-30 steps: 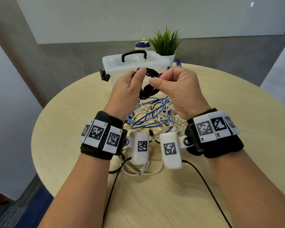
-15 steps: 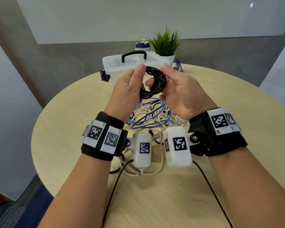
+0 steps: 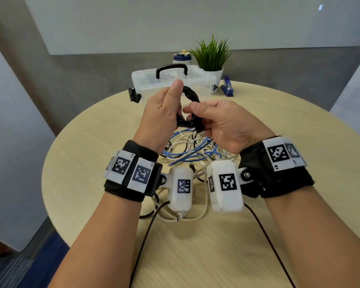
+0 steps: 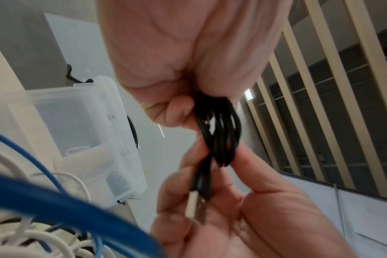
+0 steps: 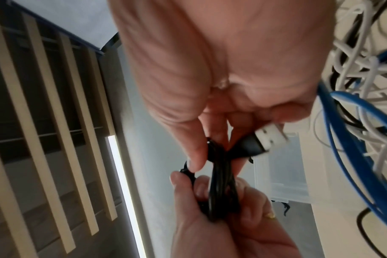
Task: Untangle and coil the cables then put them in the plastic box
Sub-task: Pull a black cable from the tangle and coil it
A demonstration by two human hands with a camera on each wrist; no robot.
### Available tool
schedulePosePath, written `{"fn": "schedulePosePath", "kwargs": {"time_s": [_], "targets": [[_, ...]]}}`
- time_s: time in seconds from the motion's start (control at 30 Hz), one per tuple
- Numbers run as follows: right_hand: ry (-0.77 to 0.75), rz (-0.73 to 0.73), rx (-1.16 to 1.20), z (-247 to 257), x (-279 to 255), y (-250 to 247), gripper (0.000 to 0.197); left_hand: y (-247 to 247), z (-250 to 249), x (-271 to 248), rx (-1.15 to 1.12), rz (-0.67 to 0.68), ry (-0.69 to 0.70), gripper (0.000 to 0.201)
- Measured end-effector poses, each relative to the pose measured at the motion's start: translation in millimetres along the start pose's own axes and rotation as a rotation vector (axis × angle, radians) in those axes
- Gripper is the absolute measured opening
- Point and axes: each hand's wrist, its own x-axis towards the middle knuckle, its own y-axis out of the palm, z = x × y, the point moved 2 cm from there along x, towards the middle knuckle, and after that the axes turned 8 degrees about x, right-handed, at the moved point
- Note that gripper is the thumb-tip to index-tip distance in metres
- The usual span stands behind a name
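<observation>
Right hand (image 3: 227, 125) fingers pinching plug (image 5: 270, 137) and lower coil (image 3: 190, 109); left hand (image 3: 162, 113) gripping coil's 9 o'clock side. Coil upright, plug pointing to 5 o'clock. Box (image 3: 148, 80), lid shut, at 12 o'clock; tangle (image 3: 191, 148) at 6.

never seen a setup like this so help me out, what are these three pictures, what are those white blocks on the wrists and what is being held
No machine here: a person works with bare hands. The white blocks are cameras strapped to each wrist, and a third camera sits on the head. The wide picture is the head view; the two close ones look along each hand from below.

The left hand grips a coiled black cable, while the right hand pinches the coil near its USB plug.

On the round table lies a tangle of blue and white cables. Behind it stand a closed clear plastic box, a potted plant and a blue stapler.
</observation>
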Motion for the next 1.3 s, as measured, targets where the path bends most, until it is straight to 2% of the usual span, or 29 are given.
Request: {"fn": "schedulePosePath", "kwargs": {"time_s": [0.1, 0.2, 0.33, 0.5, 0.6, 0.8, 0.93, 1.03, 1.3], "targets": [[-0.049, -0.11, -0.022, -2, 3, -1, 0.017, -1, 2, 2, 0.007, 0.003, -0.023, 0.042], [-0.102, -0.141, -0.047, -3, 5, -2, 0.02, -2, 6, 4, 0.016, 0.02, -0.05, 0.043], [-0.083, -0.075, -0.042, -3, 3, -4, 0.009, -2, 11, 6, 0.063, 0.024, -0.051, 0.043], [-0.072, -0.055, -0.145, 4, -4, -8, 0.011, 0, 13, 7, 0.102, 0.014, -0.048, 0.045], [-0.018, -0.028, -0.181, 3, -1, -7, 0.013, -2, 12, 7, 0.151, 0.006, -0.034, 0.044], [0.015, -0.003, -0.153, 2, -1, -3, 0.014, -9, 10, 7, 0.217, 0.008, 0.006, 0.043], [-0.047, -0.06, -0.162, 0, 2, -7, 0.01, -9, 10, 8, 0.204, 0.063, 0.02, 0.041], [-0.124, -0.119, -0.161, -1, 5, -11, 0.006, -6, 11, 6, 0.216, 0.142, -0.032, 0.041], [-0.134, -0.068, -0.052, 2, 5, -11, 0.007, 0, 8, 2, 0.062, 0.095, -0.065, 0.037]]}}
